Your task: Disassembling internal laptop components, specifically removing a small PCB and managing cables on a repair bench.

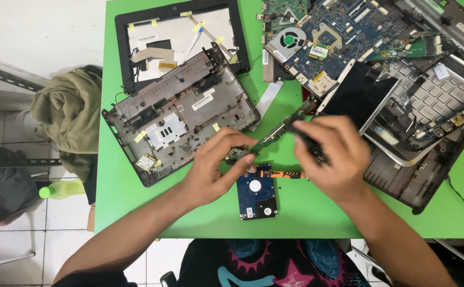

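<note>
Both hands hold circuit board (274, 133) | green table (136, 202); white tiled floor (30, 239)

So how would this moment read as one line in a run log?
left hand: pinching end of narrow circuit board | right hand: gripping its other end | below: hard drive, orange screwdriver | surface: green table

A hard drive (257, 198) lay on the tabletop (136, 207) under a screwdriver (282, 174), a laptop base (181, 114) to its left, a motherboard (338, 37) behind.
</note>
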